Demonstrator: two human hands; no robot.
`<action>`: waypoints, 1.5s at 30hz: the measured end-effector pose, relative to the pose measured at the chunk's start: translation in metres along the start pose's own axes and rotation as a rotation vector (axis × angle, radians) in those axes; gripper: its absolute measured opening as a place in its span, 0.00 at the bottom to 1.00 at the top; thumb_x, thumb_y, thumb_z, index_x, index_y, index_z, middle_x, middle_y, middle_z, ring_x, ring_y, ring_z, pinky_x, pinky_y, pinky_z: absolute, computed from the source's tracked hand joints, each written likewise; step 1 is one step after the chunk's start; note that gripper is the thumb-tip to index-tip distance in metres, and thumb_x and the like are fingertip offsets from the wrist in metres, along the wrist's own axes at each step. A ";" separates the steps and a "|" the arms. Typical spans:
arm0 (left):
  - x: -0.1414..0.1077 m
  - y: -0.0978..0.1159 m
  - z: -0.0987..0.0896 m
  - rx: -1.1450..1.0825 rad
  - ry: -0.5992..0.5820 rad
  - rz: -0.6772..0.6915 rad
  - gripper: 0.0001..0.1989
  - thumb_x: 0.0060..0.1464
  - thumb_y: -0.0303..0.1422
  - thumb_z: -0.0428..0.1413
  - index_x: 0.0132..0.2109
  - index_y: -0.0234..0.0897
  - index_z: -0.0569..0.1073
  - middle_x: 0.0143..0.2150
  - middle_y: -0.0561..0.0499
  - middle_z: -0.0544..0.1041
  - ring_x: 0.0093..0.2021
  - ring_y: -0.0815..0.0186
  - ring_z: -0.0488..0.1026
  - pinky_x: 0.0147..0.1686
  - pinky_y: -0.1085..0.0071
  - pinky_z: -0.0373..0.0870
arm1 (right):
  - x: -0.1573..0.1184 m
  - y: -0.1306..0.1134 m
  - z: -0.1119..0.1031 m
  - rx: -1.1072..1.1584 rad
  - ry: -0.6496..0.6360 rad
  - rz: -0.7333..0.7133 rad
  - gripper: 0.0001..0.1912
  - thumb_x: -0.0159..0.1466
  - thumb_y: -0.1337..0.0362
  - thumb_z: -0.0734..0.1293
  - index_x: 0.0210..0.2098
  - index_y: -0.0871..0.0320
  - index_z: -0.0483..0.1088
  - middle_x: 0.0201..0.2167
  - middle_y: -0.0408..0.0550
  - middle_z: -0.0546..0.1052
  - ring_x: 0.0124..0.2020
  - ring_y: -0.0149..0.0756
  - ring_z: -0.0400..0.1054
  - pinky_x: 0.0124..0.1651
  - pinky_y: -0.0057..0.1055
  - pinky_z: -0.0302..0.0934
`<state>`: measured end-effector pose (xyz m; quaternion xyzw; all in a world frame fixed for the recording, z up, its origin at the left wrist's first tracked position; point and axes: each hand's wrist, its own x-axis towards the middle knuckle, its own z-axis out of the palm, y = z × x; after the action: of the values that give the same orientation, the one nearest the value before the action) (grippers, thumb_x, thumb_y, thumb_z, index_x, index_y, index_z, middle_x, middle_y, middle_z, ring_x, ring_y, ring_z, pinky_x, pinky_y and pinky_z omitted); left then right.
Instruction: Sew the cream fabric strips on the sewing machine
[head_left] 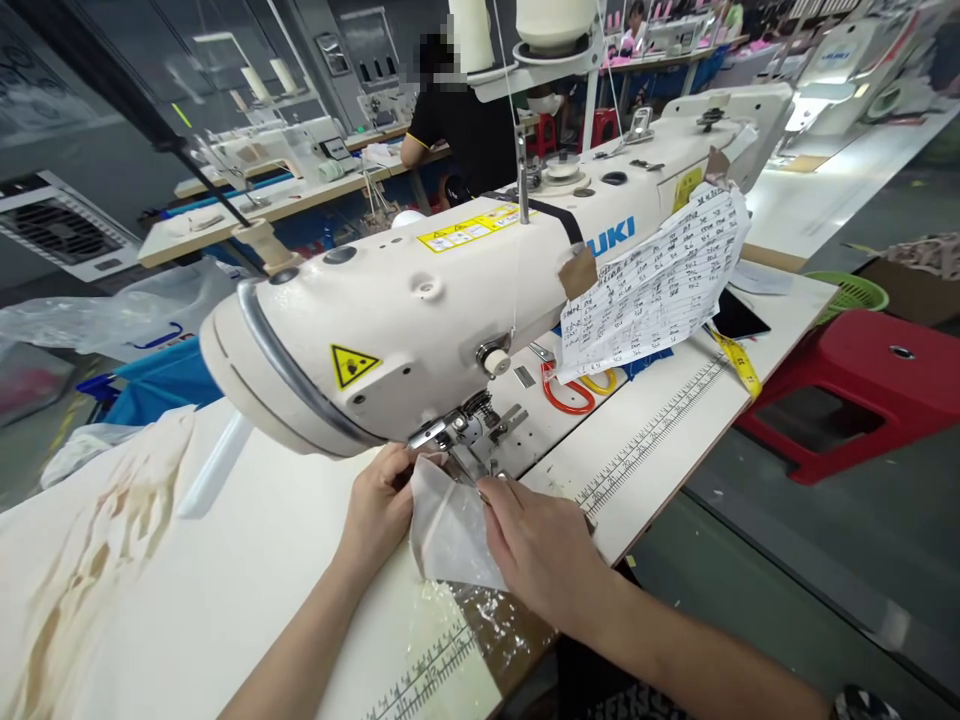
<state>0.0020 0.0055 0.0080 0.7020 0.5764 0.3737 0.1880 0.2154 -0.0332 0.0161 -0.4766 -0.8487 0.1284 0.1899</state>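
A thin white piece of fabric point(450, 530) lies under the needle area of a white sewing machine point(420, 290). My left hand point(382, 500) pinches the fabric's left edge close to the machine head; its fingertips are partly hidden there. On the other side, my right hand point(544, 545) has its fingers closed at the fabric's right edge, beside the metal presser parts point(469, 450). The fabric hangs toward me between both hands, over the table's front edge.
Orange-handled scissors point(564, 392) lie behind the needle area. A handwritten paper sheet point(652, 285) hangs on the machine. A yellow tape measure point(739, 365) drapes over the table edge. Cream fabric point(97, 560) lies at left, a red stool point(862, 390) at right. Another person point(472, 140) sits beyond.
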 end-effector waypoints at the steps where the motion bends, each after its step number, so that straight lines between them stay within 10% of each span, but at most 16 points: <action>1: 0.000 0.000 0.000 0.000 0.000 -0.003 0.10 0.55 0.38 0.57 0.36 0.41 0.81 0.36 0.51 0.80 0.35 0.64 0.75 0.33 0.71 0.69 | 0.000 0.001 0.001 0.001 0.003 -0.001 0.11 0.71 0.70 0.59 0.51 0.61 0.67 0.37 0.49 0.79 0.31 0.43 0.76 0.24 0.35 0.60; 45: 0.002 0.006 0.001 0.059 -0.034 -0.037 0.12 0.55 0.40 0.53 0.33 0.40 0.77 0.32 0.50 0.77 0.36 0.61 0.74 0.35 0.68 0.70 | 0.001 0.003 0.000 0.024 0.006 -0.014 0.12 0.72 0.69 0.56 0.51 0.60 0.67 0.35 0.49 0.79 0.30 0.38 0.75 0.25 0.31 0.57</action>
<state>0.0074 0.0064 0.0121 0.7028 0.5967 0.3409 0.1838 0.2173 -0.0306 0.0151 -0.4687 -0.8499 0.1357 0.1990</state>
